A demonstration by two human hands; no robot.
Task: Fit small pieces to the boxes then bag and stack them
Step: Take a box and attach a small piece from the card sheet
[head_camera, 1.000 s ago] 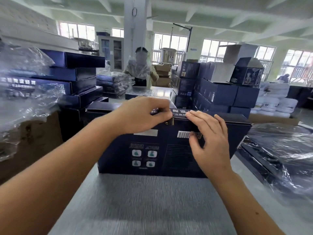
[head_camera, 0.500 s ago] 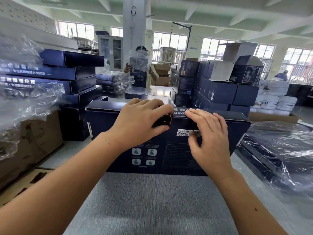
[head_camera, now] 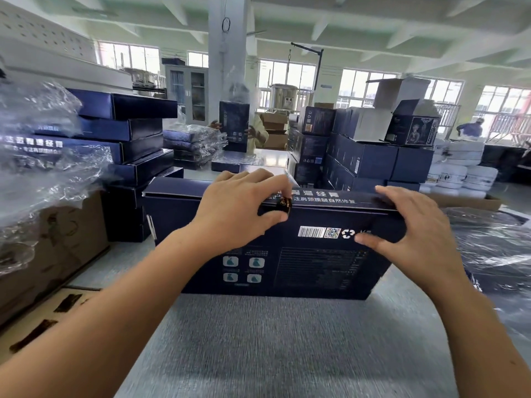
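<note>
A dark blue box (head_camera: pixel 310 262) stands on edge on the grey table (head_camera: pixel 258 340), its barcode side facing me. My left hand (head_camera: pixel 238 208) pinches a small dark piece with a gold edge (head_camera: pixel 283 206) against the box's top edge near the middle. My right hand (head_camera: pixel 413 222) grips the top edge further right, fingers over the top and thumb on the front face.
Stacks of dark blue boxes (head_camera: pixel 126 133) and loose clear plastic (head_camera: pixel 43 156) stand at the left. More blue and white boxes (head_camera: pixel 362 150) are piled behind. Bagged boxes (head_camera: pixel 494 248) lie at the right. A person (head_camera: pixel 255 130) across the table holds up a box.
My right hand has slid right along the box's top edge, away from the barcode. My left hand has kept the small piece at the middle of the edge.
</note>
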